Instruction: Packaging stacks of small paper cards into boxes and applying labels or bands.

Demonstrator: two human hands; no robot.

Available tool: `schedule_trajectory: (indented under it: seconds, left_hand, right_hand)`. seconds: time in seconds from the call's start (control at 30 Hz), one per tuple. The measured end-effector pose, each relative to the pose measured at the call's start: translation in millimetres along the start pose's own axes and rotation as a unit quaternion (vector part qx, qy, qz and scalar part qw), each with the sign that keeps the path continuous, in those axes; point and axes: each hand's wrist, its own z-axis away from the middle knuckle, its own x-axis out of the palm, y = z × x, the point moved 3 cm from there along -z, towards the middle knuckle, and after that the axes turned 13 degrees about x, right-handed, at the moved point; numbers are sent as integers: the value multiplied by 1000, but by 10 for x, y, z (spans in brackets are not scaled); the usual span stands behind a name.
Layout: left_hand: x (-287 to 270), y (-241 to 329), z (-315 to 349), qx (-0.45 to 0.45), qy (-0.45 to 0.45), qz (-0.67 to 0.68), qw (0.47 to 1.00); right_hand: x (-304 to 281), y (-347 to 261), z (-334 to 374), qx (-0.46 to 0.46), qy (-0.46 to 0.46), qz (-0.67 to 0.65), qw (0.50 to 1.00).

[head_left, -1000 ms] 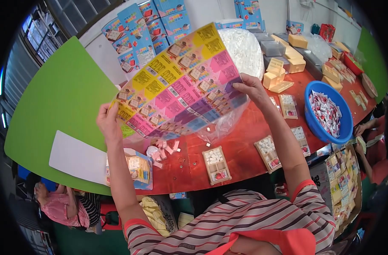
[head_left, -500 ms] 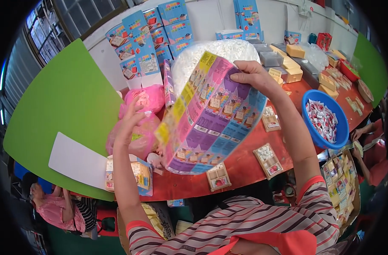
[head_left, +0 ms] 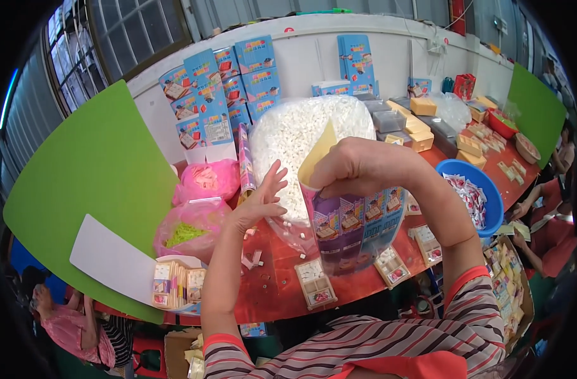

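Note:
My right hand [head_left: 355,165] is closed on the upper edge of a colourful printed sheet [head_left: 352,234]. The sheet bends and shows a yellow back along one side, with rows of small pictures on purple and blue bands. Apart from it, my left hand [head_left: 262,205] hangs with spread fingers and holds nothing. Behind both hands lies a large clear bag of small white cubes [head_left: 285,129]. Below the sheet, small compartment trays [head_left: 315,285] with white cubes and red pieces lie on the red table [head_left: 263,297]. The sheet hides part of the table.
Two pink bags [head_left: 206,177] and a box of upright small packs [head_left: 178,284] sit at left, beside a green board [head_left: 92,189]. A blue basin [head_left: 497,199] of sachets stands at right. Blue cartons [head_left: 260,76] line the wall. People sit at both sides.
My right hand has come down and left, folding the sheet's yellow part over. My left hand has moved right, nearer the sheet. The view has shifted, showing more of the wall.

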Motion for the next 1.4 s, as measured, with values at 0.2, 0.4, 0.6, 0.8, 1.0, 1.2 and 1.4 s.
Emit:
schedule_trajectory:
  seconds: [0.2,0.4,0.6,0.8,1.0,1.2,1.4]
  left_hand:
    - [166,-118,-172,20,-50,24,998]
    - [188,-146,-191,-2,-41,15,999]
    - [291,-164,-332,47,-27,31,998]
    - [213,-316,-185,-2,-31,148,988]
    - [84,-1,87,137,147,186,962]
    - [-256,108,285,148,174,179,957]
    - [-369,-41,467,129,261,152,945]
  right_hand:
    - [71,-278,277,-1,-2,204,979]
    - [176,-495,490,-9,-24,277,961]
    - [116,-477,654,-12,-12,270,963]
    - [-250,-226,820,22,70,161,984]
    - [-703,498,998,185,122,59,973]
    - [-212,1818,1363,105,106,-499,854]
    - [1178,2258,1117,79,48,-699,709]
